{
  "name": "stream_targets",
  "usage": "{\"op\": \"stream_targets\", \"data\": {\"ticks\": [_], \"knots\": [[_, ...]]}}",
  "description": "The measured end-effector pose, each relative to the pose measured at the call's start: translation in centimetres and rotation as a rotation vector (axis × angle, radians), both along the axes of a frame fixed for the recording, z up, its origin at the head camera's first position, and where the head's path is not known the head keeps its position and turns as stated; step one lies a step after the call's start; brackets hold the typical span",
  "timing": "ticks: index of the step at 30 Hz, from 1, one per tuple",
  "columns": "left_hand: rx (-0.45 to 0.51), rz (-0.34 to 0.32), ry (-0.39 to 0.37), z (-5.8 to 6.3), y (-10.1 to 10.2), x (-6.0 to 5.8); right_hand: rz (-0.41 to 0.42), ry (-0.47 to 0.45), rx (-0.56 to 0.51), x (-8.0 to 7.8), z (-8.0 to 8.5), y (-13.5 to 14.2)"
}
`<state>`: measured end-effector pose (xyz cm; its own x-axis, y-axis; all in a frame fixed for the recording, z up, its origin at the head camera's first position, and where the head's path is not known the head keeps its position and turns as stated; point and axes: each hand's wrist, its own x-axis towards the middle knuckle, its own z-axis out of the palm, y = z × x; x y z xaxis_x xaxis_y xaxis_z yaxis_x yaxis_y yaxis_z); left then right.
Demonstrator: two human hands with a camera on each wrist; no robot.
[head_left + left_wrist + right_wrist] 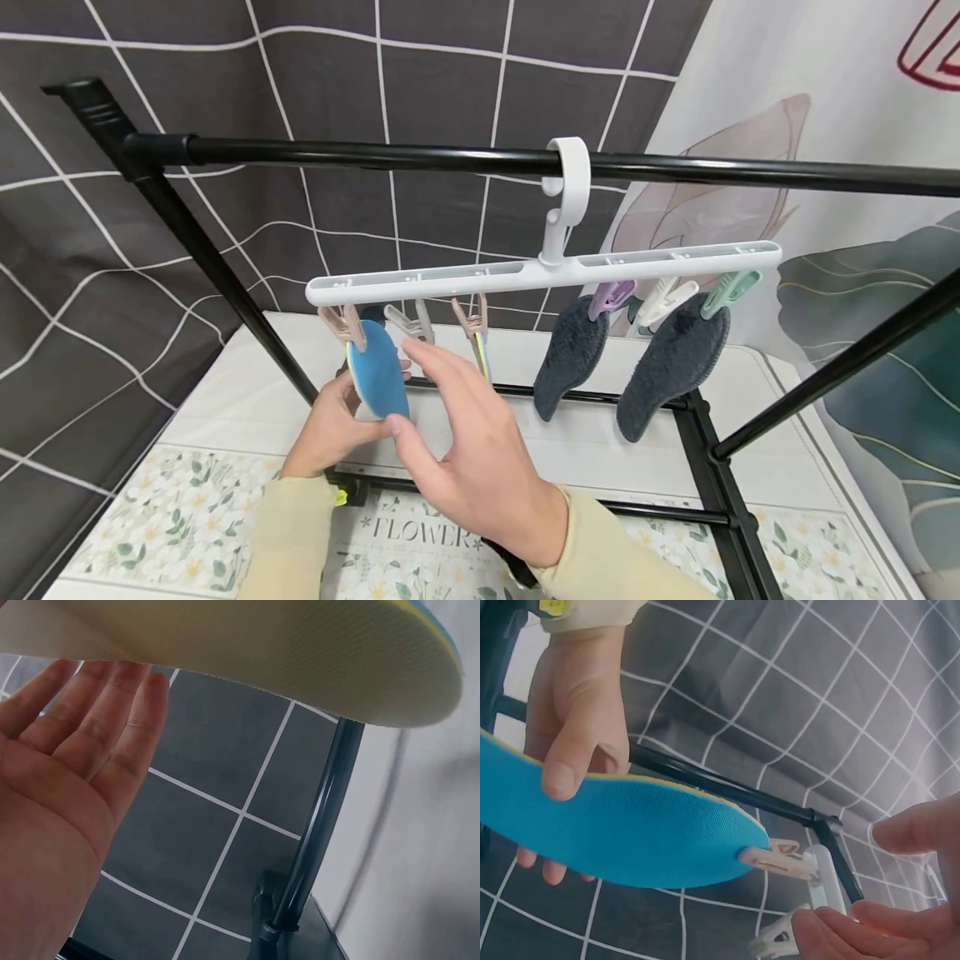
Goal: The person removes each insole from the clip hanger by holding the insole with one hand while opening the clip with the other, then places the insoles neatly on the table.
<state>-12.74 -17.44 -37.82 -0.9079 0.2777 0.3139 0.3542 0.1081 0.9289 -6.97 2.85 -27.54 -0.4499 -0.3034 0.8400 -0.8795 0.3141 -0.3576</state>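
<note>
- Left hand (333,425) had a blue, oval-ended foam insole (378,371) pinched, thumb on the blue face, fingers behind on its cream underside.
- Right hand (487,450) held nothing, fingers loosely spread just beside that insole.
- The insole's top end sat in a pale pink plastic clip (343,323) at the left end of a long white plastic hanger (450,279), so it hung slightly tilted.
- Next along from that end: a grey plastic clip (411,322), then a beige plastic clip (471,315) with a thin striped piece (482,354) seen edge-on.
- Toward the right end, purple (611,297) and mint-green (731,293) plastic clips each held a dark grey fluffy insole (675,367), with a white plastic clip (666,302) between them.
- The hanger's hook looped over a black tubular rail (375,156), right of the rail's left corner.
</note>
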Motion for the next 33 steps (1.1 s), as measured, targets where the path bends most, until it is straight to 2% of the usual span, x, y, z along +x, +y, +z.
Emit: {"op": "stream_targets", "data": {"ticks": [5, 11, 14, 19, 25, 27, 29, 33], "knots": [[-0.021, 0.037, -0.019, 0.2, 0.2, 0.4, 0.016, -0.049, 0.025, -0.4, -0.1, -0.5], [-0.073, 0.078, -0.006, 0.3, 0.3, 0.7, 0.043, -0.095, 0.027, -0.9, -0.1, -1.2], [-0.095, 0.091, 0.009, 0.2, 0.3, 0.8, 0.028, -0.092, 0.037, -1.2, -0.2, -1.7], [-0.087, 0.110, 0.025, -0.8, 0.2, 0.3, -0.021, -0.093, 0.069, -1.8, -0.3, -2.4], [-0.147, 0.161, 0.069, -2.0, -0.2, -0.5, -0.050, -0.142, 0.093, -2.2, -0.2, -3.5], [-0.142, 0.140, 0.090, -2.0, -0.2, -0.6, -0.054, -0.163, 0.097, -2.3, -0.2, -3.9], [-0.136, 0.115, 0.124, -1.3, -0.2, -0.4, -0.066, -0.166, 0.098, -2.3, -0.1, -4.3], [-0.129, 0.089, 0.166, -0.1, 0.0, 0.3, -0.130, -0.104, 0.116, -2.7, -0.1, -5.1]]}}
